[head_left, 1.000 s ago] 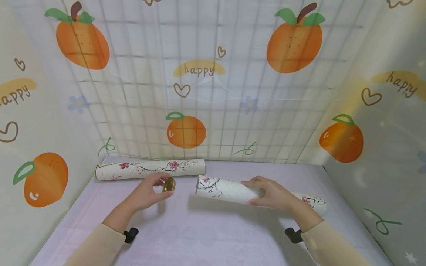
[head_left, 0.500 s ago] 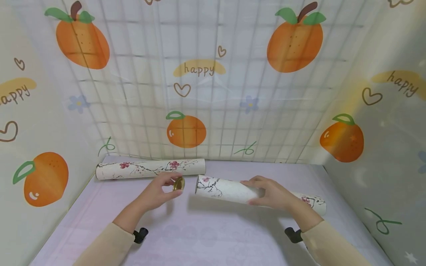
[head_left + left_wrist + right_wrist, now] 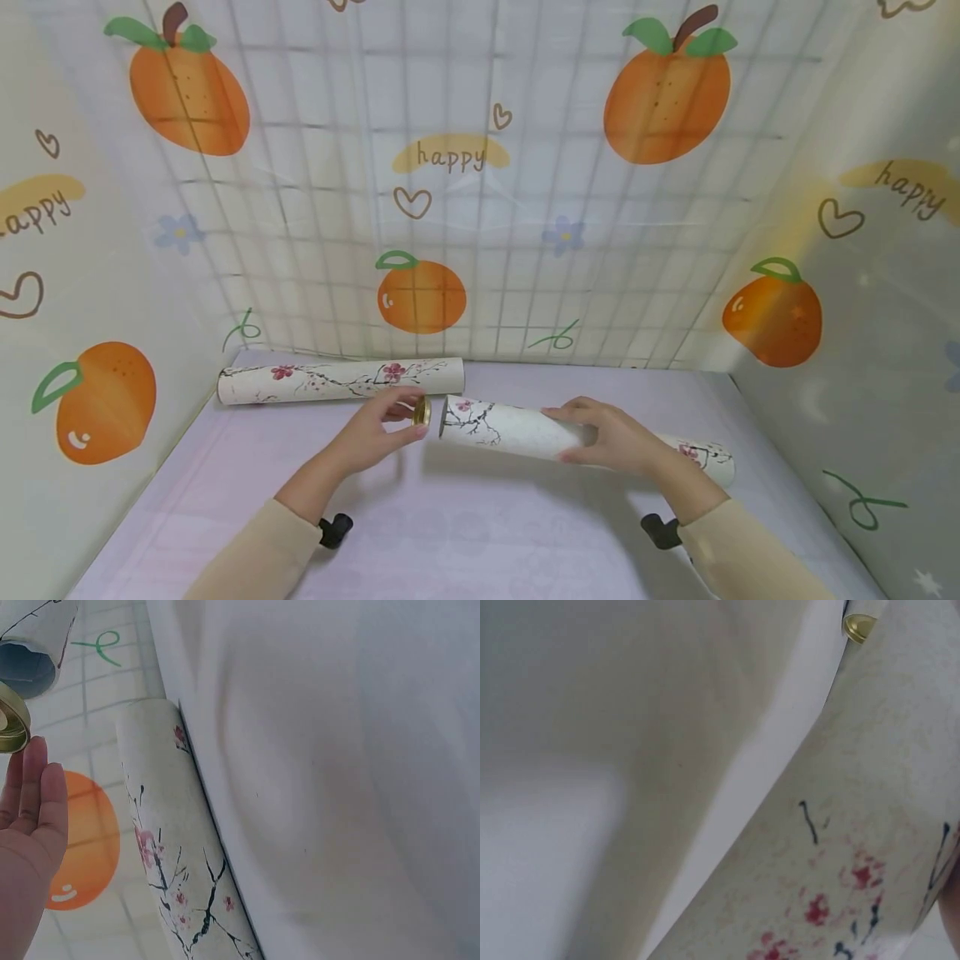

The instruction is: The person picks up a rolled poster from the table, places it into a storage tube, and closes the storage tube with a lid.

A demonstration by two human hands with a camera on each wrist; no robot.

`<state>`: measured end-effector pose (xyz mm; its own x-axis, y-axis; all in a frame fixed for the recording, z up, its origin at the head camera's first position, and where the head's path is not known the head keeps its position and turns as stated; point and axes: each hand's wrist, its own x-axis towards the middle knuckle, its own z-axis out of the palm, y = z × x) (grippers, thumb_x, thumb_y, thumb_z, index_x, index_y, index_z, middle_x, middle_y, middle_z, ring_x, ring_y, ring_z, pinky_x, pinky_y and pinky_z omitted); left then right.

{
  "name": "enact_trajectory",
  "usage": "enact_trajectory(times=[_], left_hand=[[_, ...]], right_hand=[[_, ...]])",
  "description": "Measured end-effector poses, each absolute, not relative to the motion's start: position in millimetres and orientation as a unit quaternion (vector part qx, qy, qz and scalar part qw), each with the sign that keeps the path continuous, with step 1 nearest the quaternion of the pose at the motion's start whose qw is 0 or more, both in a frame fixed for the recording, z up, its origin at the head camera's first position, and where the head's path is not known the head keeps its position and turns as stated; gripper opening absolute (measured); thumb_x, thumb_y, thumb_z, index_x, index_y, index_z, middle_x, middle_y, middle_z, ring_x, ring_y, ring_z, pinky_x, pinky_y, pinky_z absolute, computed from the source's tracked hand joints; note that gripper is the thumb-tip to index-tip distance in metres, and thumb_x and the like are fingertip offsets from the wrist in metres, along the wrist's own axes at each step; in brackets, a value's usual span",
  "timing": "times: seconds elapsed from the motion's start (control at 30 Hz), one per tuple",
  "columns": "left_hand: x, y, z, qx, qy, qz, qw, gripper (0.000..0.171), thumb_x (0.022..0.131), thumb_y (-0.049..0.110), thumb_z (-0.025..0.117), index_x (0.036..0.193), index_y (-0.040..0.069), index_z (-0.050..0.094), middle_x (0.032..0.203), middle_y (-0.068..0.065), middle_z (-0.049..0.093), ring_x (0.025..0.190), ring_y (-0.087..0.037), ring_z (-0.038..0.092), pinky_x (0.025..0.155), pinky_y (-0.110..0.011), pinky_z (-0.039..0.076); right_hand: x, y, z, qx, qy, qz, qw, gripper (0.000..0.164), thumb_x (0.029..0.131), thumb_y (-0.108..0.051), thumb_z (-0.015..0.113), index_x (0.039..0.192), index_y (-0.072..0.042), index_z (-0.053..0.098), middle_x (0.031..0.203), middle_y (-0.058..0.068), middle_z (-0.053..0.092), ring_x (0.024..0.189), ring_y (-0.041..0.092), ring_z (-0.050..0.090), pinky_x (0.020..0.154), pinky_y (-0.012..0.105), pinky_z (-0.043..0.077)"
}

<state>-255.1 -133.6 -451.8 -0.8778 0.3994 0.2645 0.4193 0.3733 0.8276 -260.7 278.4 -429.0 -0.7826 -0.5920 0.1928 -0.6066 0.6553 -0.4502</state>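
Observation:
My left hand point(image 3: 371, 437) pinches a round gold metal lid point(image 3: 422, 412) between fingers and thumb, held on its edge. A small gap lies between the lid and the left end of a white tube point(image 3: 495, 425) printed with blossom branches. That end is open and hollow in the left wrist view. My right hand point(image 3: 618, 433) grips the tube around its middle; its left part is raised off the table. In the right wrist view the tube's printed wall point(image 3: 840, 825) fills the right side, with the gold lid point(image 3: 860, 628) just past its far end.
A second white tube point(image 3: 337, 381) with red blossoms lies along the back of the table, behind my left hand. The lilac tabletop point(image 3: 450, 533) is enclosed by a back curtain point(image 3: 480, 225) with printed oranges and by side walls left and right.
My left hand has carried the gold lid rightward, closer to the tube's open end, and the lid now shows more edge-on. The right hand and its tube have stayed in place.

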Motion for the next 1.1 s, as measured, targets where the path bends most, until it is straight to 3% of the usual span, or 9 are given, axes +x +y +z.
enact_trajectory(times=[0.33, 0.6, 0.87, 1.1], left_hand=[[-255.0, -123.9, -449.6, -0.23, -0.809, -0.541, -0.022, 0.057, 0.092, 0.018, 0.075, 0.143, 0.01, 0.05, 0.13, -0.014, 0.057, 0.118, -0.032, 0.059, 0.109, -0.049, 0.042], [-260.1, -122.0, -456.0, -0.242, -0.806, -0.54, -0.03, 0.057, 0.091, 0.031, 0.075, 0.142, 0.018, 0.052, 0.128, -0.008, 0.059, 0.117, -0.024, 0.06, 0.107, -0.044, 0.045], [-260.3, -118.7, -456.8, -0.233, -0.801, -0.549, -0.049, 0.054, 0.092, 0.026, 0.075, 0.141, 0.022, 0.052, 0.129, -0.008, 0.057, 0.118, -0.024, 0.059, 0.107, -0.043, 0.046], [-258.8, -115.9, -455.7, -0.229, -0.8, -0.552, -0.052, 0.056, 0.093, 0.017, 0.073, 0.144, 0.009, 0.049, 0.13, -0.015, 0.056, 0.119, -0.033, 0.058, 0.107, -0.051, 0.044]], right_hand=[[-259.7, 275.0, -425.8, 0.334, -0.909, 0.249, 0.012, 0.068, 0.079, -0.041, 0.085, 0.141, -0.027, 0.06, 0.124, -0.006, 0.061, 0.112, 0.017, 0.059, 0.094, 0.042, 0.052], [-258.8, 273.1, -424.3, 0.33, -0.909, 0.252, 0.016, 0.07, 0.078, -0.037, 0.086, 0.141, -0.028, 0.06, 0.123, -0.008, 0.061, 0.111, 0.015, 0.059, 0.094, 0.041, 0.051], [-258.6, 272.3, -424.6, 0.331, -0.91, 0.249, 0.016, 0.069, 0.078, -0.035, 0.087, 0.141, -0.028, 0.06, 0.123, -0.007, 0.061, 0.111, 0.016, 0.059, 0.093, 0.04, 0.052], [-257.6, 271.2, -424.8, 0.34, -0.905, 0.254, 0.018, 0.068, 0.078, -0.035, 0.086, 0.14, -0.026, 0.061, 0.122, -0.007, 0.061, 0.109, 0.015, 0.059, 0.09, 0.037, 0.052]])
